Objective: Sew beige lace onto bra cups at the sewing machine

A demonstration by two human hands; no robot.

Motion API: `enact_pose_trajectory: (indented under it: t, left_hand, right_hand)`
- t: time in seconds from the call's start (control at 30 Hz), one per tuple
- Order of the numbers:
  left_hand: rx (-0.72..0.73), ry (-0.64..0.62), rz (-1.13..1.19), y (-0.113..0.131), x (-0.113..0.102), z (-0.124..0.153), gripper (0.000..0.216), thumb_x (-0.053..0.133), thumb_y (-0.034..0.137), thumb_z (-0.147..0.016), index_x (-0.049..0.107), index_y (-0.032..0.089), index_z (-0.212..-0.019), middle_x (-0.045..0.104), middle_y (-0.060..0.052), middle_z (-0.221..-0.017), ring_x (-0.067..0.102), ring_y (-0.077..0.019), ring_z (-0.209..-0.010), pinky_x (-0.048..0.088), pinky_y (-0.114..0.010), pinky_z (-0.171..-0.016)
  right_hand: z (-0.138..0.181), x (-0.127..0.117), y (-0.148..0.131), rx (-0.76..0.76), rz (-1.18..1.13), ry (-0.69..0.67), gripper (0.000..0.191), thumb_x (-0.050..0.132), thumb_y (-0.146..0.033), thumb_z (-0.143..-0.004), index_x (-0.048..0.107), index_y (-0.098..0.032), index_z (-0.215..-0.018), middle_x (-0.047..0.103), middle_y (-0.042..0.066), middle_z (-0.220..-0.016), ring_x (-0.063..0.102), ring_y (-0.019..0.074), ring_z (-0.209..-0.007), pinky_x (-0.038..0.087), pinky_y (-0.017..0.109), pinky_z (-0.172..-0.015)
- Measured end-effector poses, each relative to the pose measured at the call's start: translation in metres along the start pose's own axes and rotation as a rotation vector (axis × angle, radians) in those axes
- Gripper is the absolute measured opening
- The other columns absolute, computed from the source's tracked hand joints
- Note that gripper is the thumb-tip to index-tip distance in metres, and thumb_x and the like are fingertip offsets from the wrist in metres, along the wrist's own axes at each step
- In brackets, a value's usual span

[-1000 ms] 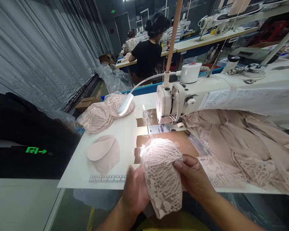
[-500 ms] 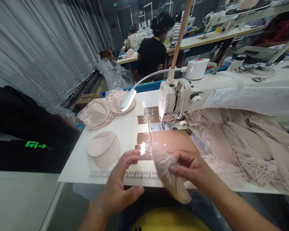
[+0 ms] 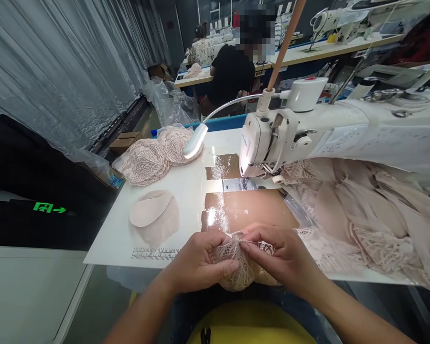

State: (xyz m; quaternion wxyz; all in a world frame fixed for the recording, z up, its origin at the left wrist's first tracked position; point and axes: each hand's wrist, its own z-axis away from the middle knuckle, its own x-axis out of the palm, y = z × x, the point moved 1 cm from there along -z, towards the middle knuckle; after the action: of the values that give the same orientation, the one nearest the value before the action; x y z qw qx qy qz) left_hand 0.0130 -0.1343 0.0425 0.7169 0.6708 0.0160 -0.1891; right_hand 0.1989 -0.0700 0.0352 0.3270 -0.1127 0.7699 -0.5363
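A pale pink lace cup piece (image 3: 236,267) is bunched between both hands at the near edge of the white sewing table (image 3: 186,191). My left hand (image 3: 200,263) cups it from the left, thumb pressed on the lace. My right hand (image 3: 279,253) pinches its top edge with fingers closed. Just beyond stands the white sewing machine (image 3: 272,138), its needle area above a brown taped patch (image 3: 247,208). Its gooseneck lamp (image 3: 195,141) shines on the table.
A stack of lace cups (image 3: 154,155) lies at the table's far left, and smooth beige pads (image 3: 154,217) sit nearer. A heap of beige lace fabric (image 3: 365,210) fills the right side under the machine arm. A person in black sits at a table behind.
The lace piece was spread upright between both hands, then held in the right hand alone while the left opened. Now both hands close on it, lower, at the table edge.
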Motion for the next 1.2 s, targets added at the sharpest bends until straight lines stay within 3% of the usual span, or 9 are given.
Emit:
enact_pose_trajectory:
  t: [0.37,0.5,0.6,0.77,0.93,1.03,1.2]
  left_hand:
    - [0.015,0.080,-0.116,0.007,-0.004,-0.016,0.015,0.054,0.024,-0.080,0.062,0.014,-0.073,0.054,0.000,-0.063,0.045,-0.0113,-0.059,0.035,-0.021,-0.055]
    - [0.035,0.072,-0.127,0.007,-0.008,-0.019,0.017,0.049,0.017,-0.078,0.066,0.013,-0.078,0.057,-0.001,-0.067,0.048,-0.0126,-0.061,0.038,-0.022,-0.058]
    - [0.039,0.041,-0.136,0.005,-0.010,-0.020,0.016,0.055,0.020,-0.076,0.065,0.014,-0.086,0.058,-0.002,-0.072,0.050,-0.0136,-0.066,0.039,-0.022,-0.061]
    - [0.029,-0.028,-0.118,-0.001,-0.010,-0.023,0.020,0.050,0.027,-0.084,0.060,0.012,-0.077,0.050,0.000,-0.065,0.043,-0.0104,-0.059,0.035,-0.021,-0.055]
    - [0.117,-0.064,-0.151,-0.002,-0.010,-0.024,0.025,0.046,0.028,-0.088,0.060,0.012,-0.075,0.050,-0.001,-0.065,0.044,-0.0103,-0.061,0.036,-0.022,-0.058]
    - [0.101,-0.091,-0.092,-0.001,-0.011,-0.024,0.027,0.046,0.031,-0.089,0.063,0.011,-0.081,0.055,-0.003,-0.070,0.048,-0.0118,-0.065,0.039,-0.022,-0.061]
    - [0.055,-0.172,0.116,0.001,-0.012,-0.029,0.024,0.060,0.031,-0.082,0.064,0.010,-0.093,0.056,-0.003,-0.078,0.050,-0.0113,-0.069,0.040,-0.020,-0.063]
  right_hand:
    - [-0.009,0.001,-0.001,0.032,0.127,0.063,0.024,0.059,-0.033,-0.084,0.059,-0.020,-0.063,0.065,0.002,-0.064,0.059,0.0156,-0.059,0.042,0.026,-0.053]
    - [-0.010,0.000,0.004,0.033,0.148,0.073,0.028,0.060,-0.034,-0.084,0.056,-0.020,-0.060,0.063,0.001,-0.061,0.057,0.0144,-0.055,0.040,0.025,-0.051]
    - [-0.011,0.000,0.005,0.032,0.152,0.081,0.028,0.060,-0.034,-0.084,0.056,-0.019,-0.060,0.062,0.001,-0.059,0.056,0.0136,-0.054,0.039,0.025,-0.050]
    - [-0.013,-0.001,0.003,0.056,0.164,0.086,0.028,0.060,-0.032,-0.083,0.055,-0.018,-0.059,0.059,-0.002,-0.056,0.052,0.0107,-0.050,0.036,0.022,-0.048]
    - [-0.018,-0.006,0.002,0.120,0.096,-0.038,0.016,0.059,-0.033,-0.084,0.066,-0.019,-0.081,0.060,-0.002,-0.061,0.052,0.0110,-0.055,0.038,0.021,-0.052]
    - [-0.019,-0.008,0.001,0.125,0.048,-0.122,0.024,0.054,-0.032,-0.086,0.065,-0.017,-0.071,0.058,-0.001,-0.059,0.050,0.0103,-0.054,0.035,0.020,-0.050]
    - [-0.019,-0.011,-0.001,0.117,-0.023,-0.132,0.023,0.055,-0.031,-0.085,0.063,-0.015,-0.070,0.055,-0.002,-0.059,0.046,0.0096,-0.055,0.033,0.020,-0.050]
